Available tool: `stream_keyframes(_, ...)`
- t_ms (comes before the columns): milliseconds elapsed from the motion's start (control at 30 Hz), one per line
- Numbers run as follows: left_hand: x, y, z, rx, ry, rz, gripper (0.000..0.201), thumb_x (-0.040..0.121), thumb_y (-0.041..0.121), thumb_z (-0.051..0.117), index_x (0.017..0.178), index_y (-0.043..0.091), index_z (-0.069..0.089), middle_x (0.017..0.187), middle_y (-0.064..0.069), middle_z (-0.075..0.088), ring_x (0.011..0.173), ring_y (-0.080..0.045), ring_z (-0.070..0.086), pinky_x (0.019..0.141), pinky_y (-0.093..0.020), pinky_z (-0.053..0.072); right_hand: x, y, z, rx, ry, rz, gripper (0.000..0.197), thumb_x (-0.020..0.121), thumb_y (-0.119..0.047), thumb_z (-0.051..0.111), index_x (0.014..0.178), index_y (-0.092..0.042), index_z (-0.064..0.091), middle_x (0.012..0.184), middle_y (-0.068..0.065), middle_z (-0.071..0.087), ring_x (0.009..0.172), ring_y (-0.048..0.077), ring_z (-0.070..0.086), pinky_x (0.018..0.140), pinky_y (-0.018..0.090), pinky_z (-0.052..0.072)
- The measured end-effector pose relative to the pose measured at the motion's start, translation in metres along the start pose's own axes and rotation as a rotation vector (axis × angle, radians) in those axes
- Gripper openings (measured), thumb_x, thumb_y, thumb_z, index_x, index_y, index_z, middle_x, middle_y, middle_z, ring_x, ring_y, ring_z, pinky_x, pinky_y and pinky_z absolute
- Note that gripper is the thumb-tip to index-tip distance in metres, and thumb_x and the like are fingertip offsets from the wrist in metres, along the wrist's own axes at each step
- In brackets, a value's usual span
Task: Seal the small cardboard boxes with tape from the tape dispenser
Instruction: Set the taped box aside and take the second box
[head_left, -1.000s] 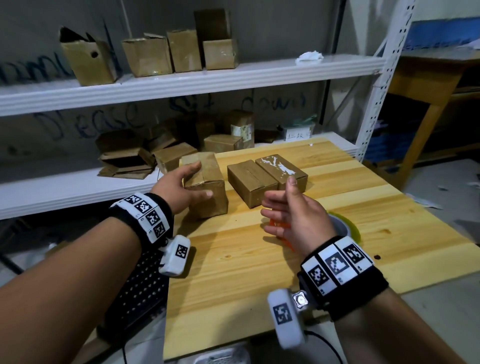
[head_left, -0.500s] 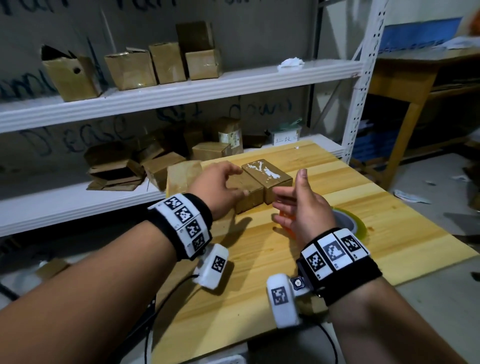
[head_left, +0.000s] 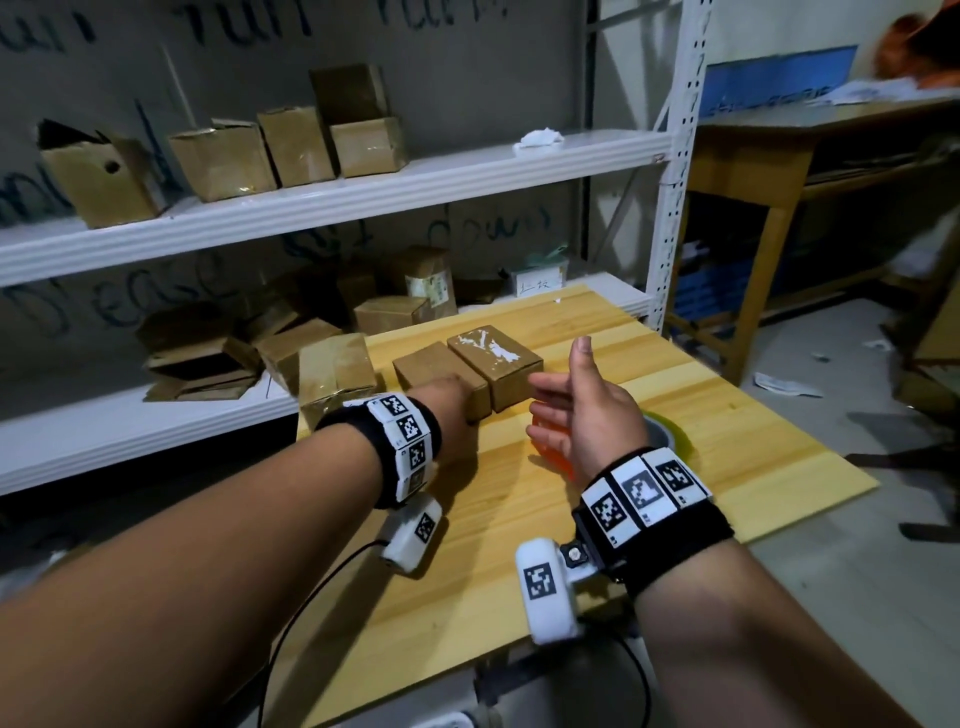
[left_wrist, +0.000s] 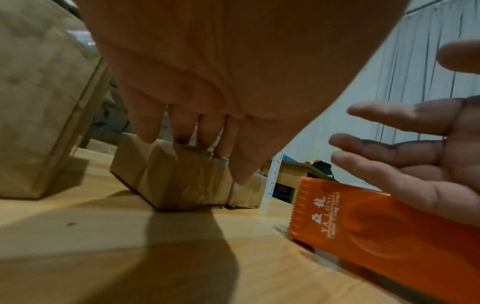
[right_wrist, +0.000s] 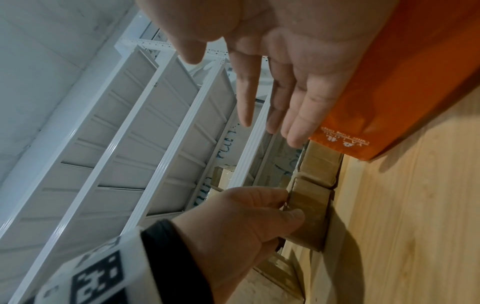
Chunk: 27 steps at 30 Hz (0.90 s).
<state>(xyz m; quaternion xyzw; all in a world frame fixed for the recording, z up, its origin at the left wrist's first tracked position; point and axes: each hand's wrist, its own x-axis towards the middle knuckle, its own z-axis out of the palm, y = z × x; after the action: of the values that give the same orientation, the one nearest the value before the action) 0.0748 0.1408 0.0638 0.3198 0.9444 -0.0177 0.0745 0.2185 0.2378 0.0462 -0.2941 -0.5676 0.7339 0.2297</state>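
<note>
Your left hand (head_left: 449, 410) is gripping the near end of the middle box (head_left: 441, 382), fingers lying over its top edge and the thumb (right_wrist: 291, 218) pressing its taped end. That box is lying on the wooden table (head_left: 519, 545), touching a second box (head_left: 496, 364) with white label scraps on its right. A taller, tape-wrapped box (head_left: 337, 376) is standing just to its left, near the table's edge. Your right hand (head_left: 587, 415) is hovering open, fingers straight and spread, holding nothing, just above the orange tape dispenser (left_wrist: 376, 232), which is lying on the table beside a tape roll (head_left: 670, 434). Behind the table, white shelves (head_left: 363, 192) are carrying more cardboard boxes.
</note>
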Motion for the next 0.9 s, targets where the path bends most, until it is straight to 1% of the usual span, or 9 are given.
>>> stream_keyframes(133,-0.024,0.002,-0.001,0.017,0.000,0.076,0.048,0.094,0.031,0.067,0.140,0.022,0.054,0.138,0.000,0.057,0.120,-0.022,0.059,0.098,-0.037,0.052,-0.008,-0.001,-0.002,-0.007,-0.006,0.006,0.077,0.086,-0.088,0.039,0.105,-0.025,0.080,0.120,0.006,0.076,0.102,0.027,0.076,0.098,0.060,0.057)
stream_keyframes(233,-0.051,0.004,-0.001,0.029,0.005,0.146,0.049,0.097,0.031,0.064,0.143,0.021,0.054,0.144,-0.001,0.055,0.127,-0.022,0.056,0.106,-0.039,0.048,-0.017,-0.002,-0.001,0.009,-0.020,-0.029,0.074,0.089,-0.082,0.042,0.106,-0.019,0.078,0.126,0.009,0.074,0.109,0.026,0.073,0.099,0.053,0.059)
stream_keyframes(367,-0.094,0.003,0.003,-0.008,-0.001,0.205,0.049,0.098,0.034,0.063,0.146,0.025,0.052,0.147,0.003,0.051,0.130,-0.019,0.052,0.108,-0.034,0.044,-0.031,-0.001,-0.002,-0.028,-0.040,-0.022,0.087,0.070,-0.091,0.044,0.110,-0.021,0.075,0.119,0.007,0.075,0.111,0.024,0.072,0.098,0.049,0.060)
stream_keyframes(467,-0.125,0.000,0.009,-0.025,0.018,0.238,0.054,0.098,0.035,0.063,0.149,0.028,0.048,0.153,0.006,0.046,0.133,-0.016,0.049,0.110,-0.031,0.040,-0.039,0.005,-0.004,-0.044,-0.068,-0.004,0.072,0.083,-0.086,0.047,0.105,-0.022,0.071,0.114,0.006,0.075,0.110,0.024,0.071,0.099,0.050,0.059)
stream_keyframes(600,-0.154,-0.009,0.014,-0.100,-0.001,0.270,0.054,0.099,0.037,0.061,0.150,0.029,0.048,0.156,0.009,0.043,0.136,-0.013,0.047,0.116,-0.034,0.039,-0.050,0.010,0.000,-0.071,-0.070,0.049,0.071,0.094,-0.075,0.047,0.119,-0.012,0.071,0.124,0.012,0.073,0.117,0.027,0.070,0.102,0.052,0.058)
stream_keyframes(733,-0.161,-0.017,0.017,-0.304,0.020,0.234,0.057,0.094,0.040,0.069,0.147,0.030,0.051,0.147,0.011,0.053,0.127,-0.009,0.054,0.109,-0.032,0.046,-0.056,0.017,0.009,-0.076,-0.064,0.088,0.070,0.099,-0.068,0.047,0.127,-0.007,0.068,0.123,0.012,0.070,0.116,0.027,0.068,0.103,0.049,0.056)
stream_keyframes(800,-0.161,-0.021,0.020,-0.526,0.085,0.182,0.061,0.088,0.040,0.076,0.144,0.030,0.052,0.139,0.012,0.057,0.119,-0.006,0.055,0.094,-0.020,0.047,-0.054,0.022,0.011,-0.097,-0.058,0.091,0.072,0.098,-0.069,0.048,0.127,-0.007,0.068,0.120,0.013,0.070,0.107,0.027,0.067,0.096,0.045,0.056)
stream_keyframes(833,-0.160,-0.023,0.020,-0.638,0.129,0.145,0.062,0.086,0.038,0.078,0.142,0.031,0.052,0.137,0.013,0.056,0.118,-0.005,0.053,0.088,-0.016,0.044,-0.053,0.024,0.012,-0.110,-0.058,0.095,0.074,0.097,-0.071,0.048,0.129,-0.006,0.067,0.121,0.012,0.070,0.106,0.026,0.066,0.096,0.045,0.055)
stream_keyframes(900,-0.156,-0.033,0.023,-0.823,0.217,0.058,0.063,0.083,0.035,0.081,0.140,0.032,0.053,0.138,0.014,0.053,0.124,-0.007,0.051,0.092,-0.021,0.044,-0.052,0.028,0.014,-0.142,-0.055,0.105,0.077,0.098,-0.071,0.045,0.135,-0.006,0.065,0.129,0.012,0.070,0.116,0.028,0.067,0.104,0.049,0.053)
